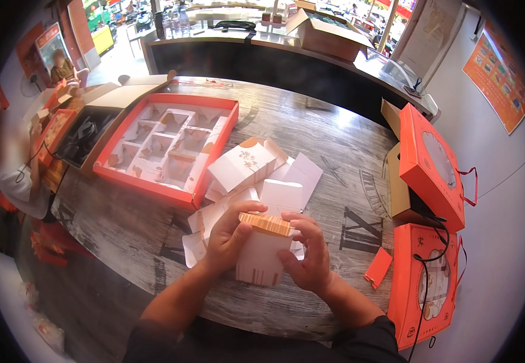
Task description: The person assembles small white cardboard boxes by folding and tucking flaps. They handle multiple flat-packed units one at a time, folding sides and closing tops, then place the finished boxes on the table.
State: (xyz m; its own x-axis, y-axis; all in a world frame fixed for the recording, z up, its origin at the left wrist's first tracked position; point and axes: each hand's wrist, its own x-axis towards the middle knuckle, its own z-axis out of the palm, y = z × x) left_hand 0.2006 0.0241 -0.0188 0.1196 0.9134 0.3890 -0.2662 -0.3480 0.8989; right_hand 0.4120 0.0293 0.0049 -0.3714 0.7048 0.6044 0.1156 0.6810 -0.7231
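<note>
A small white carton (259,260) with an orange striped strip along its top stands between my two hands, above the near side of the table. My left hand (229,239) wraps its left side, with the fingers behind and the thumb on the near top corner. From the right, my right hand (312,254) grips it with bent fingers at the top corner and the thumb lower down. Just beyond lies a loose heap of folded white cartons (241,166), one printed with a floral pattern. A large red tray-like box (231,121) with white compartments sits past the heap, to the left.
Red gift boxes (429,163) with handles line the right edge, a black cable (424,290) draped over one. A small red card piece (378,267) lies on the grey wood-look table (329,266). Another person (17,169) is at the left; a brown carton (329,36) stands on the far counter.
</note>
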